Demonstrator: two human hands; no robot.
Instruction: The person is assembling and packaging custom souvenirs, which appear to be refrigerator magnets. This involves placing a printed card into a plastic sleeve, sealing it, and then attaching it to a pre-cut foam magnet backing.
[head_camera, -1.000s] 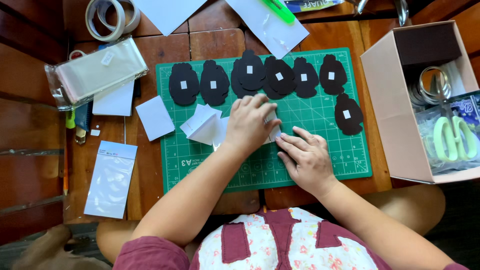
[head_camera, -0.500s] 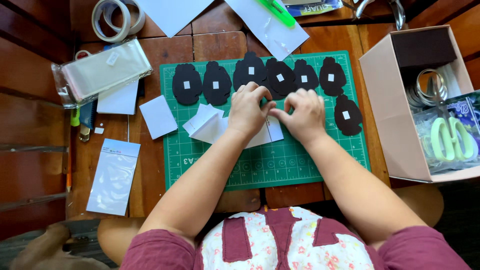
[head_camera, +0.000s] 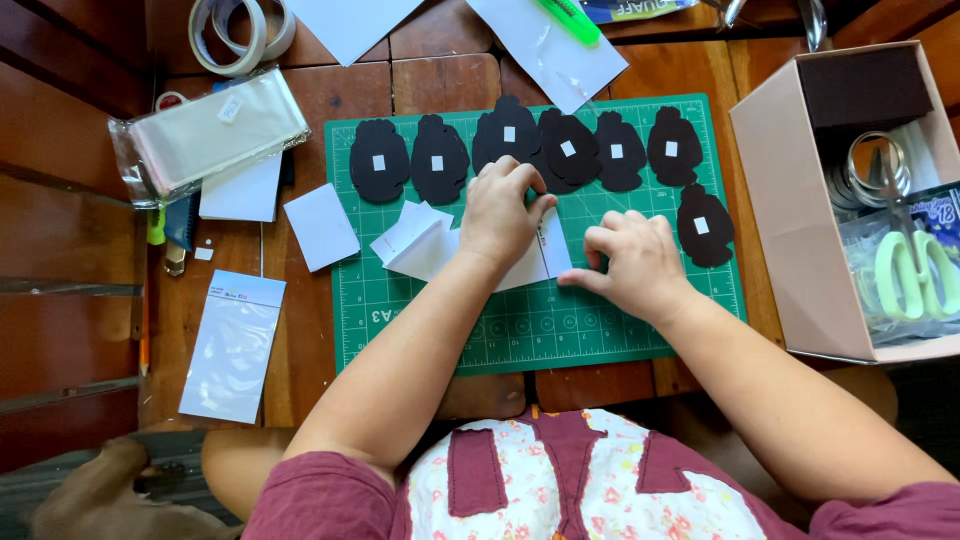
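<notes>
A green cutting mat (head_camera: 520, 330) with a printed grid lies on a table of dark reddish wooden planks (head_camera: 90, 230), seen from straight above. Along the mat's far edge runs a row of black paper cut-outs (head_camera: 380, 160), each with a small white square at its middle, and one more sits to the right, a little nearer. The left hand (head_camera: 500, 215) rests near the mat's centre with its fingers curled together, pressing on a loose stack of white paper sheets (head_camera: 425, 240); the sheets fan out to the left under the wrist. The right hand (head_camera: 635, 265) lies just beside it on the right, fingers bent and close together, thumb tip touching the sheets' right edge, though whether it pinches anything is hard to tell. Left of the mat are a clear plastic sleeve (head_camera: 235, 345), a white square card (head_camera: 320, 227) and a bundle of clear bags (head_camera: 205, 135). Tape rolls (head_camera: 240, 30) sit at the far left. An open cardboard box (head_camera: 780, 200) stands at the right, holding pale green scissors (head_camera: 915, 275).
</notes>
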